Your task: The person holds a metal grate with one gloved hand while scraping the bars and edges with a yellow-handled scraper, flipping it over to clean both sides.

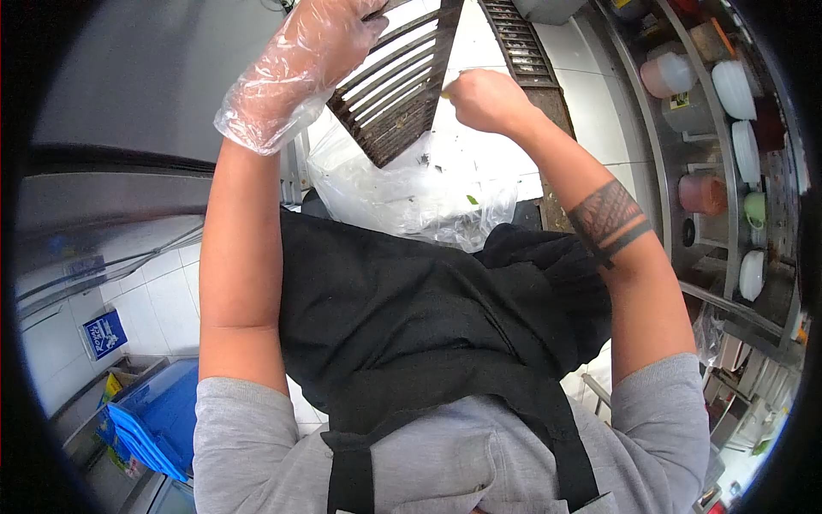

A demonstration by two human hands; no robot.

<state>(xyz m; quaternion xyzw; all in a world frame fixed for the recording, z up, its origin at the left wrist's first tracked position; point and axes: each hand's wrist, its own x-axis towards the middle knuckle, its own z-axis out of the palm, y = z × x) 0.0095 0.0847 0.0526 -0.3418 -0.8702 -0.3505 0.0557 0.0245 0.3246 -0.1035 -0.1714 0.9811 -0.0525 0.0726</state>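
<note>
My left hand (321, 47), in a clear plastic glove, is closed at the upper left side of a dirty metal drain grate (411, 73). Part of its fingers is hidden at the top edge of the view. Tilted, the grate has its lower corner over a clear plastic bag (360, 193) spread on the floor. Dark bits and a green leaf (472, 200) lie on the bag. To the right of the grate, my bare right hand (488, 101) is closed in a fist. A tiny yellowish spot shows at its fingers, too small to name.
Another drain grate (520, 56) lies in the tiled floor beyond. A metal shelf (676, 171) with bowls and tubs stands on the right. Grey metal equipment (128, 94) fills the upper left. A blue plastic container (167, 415) is at the lower left.
</note>
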